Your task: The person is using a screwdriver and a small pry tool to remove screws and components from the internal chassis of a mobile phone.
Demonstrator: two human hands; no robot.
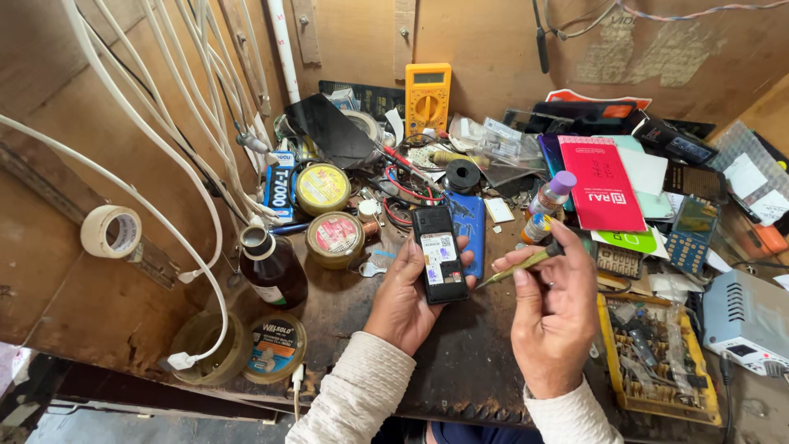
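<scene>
Phone (440,266), a small black slab with its back cover off and a label showing, lay cradled in the left hand (408,289) over the scarred bench (460,362). Right hand (552,308) pinched a slim yellow-green screwdriver (519,265) (tip just beside it); the opened phone looked not yet reassembled.

The left hand (404,298) was held palm up, fingers curled closed in a grip. The right hand (552,311) was raised beside it, thumb and fingers pinched together. Both forearms were sleeved.
</scene>
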